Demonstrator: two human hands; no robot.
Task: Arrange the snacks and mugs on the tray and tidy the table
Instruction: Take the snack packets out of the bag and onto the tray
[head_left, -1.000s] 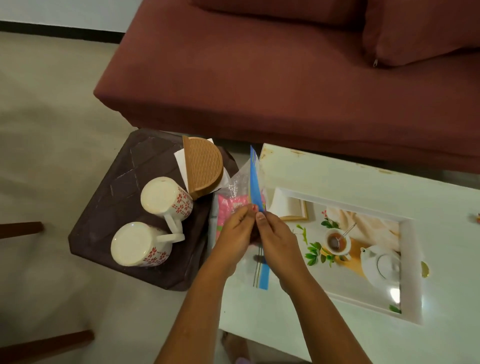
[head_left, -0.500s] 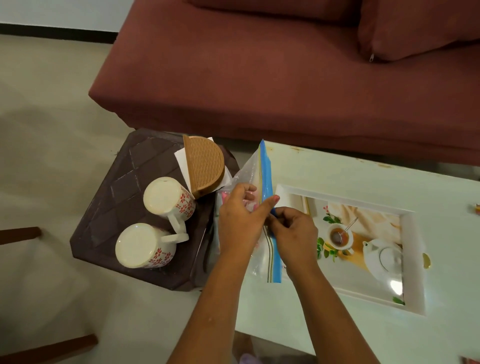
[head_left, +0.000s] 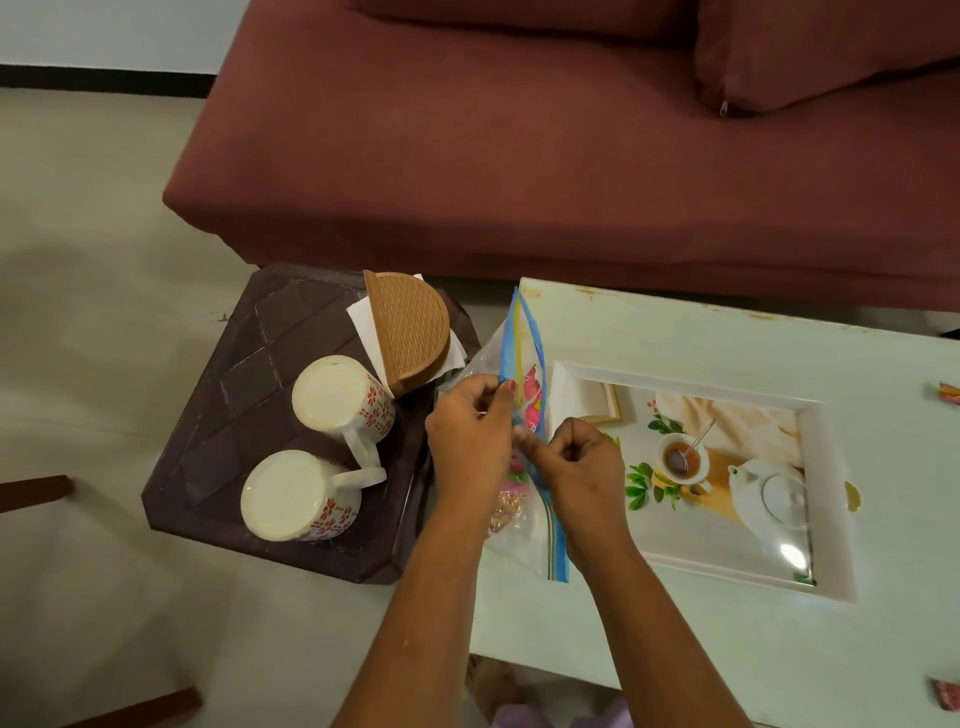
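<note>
Since the last frame your left hand has peeled the near lip away, so the bag now gapes above your grip. Each hand pinches one side of the zip, right hand on the far lip. Hold the bag over the table, left of the tray. Widen evenly; keep the snacks below your fingers.

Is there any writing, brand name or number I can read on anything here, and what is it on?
No text can be read.
Pink snack packet inside the zip bag: white lettering, too blurred to read.
Tray: a teapot picture only, no words.
Mugs: red flower pattern only.
</note>
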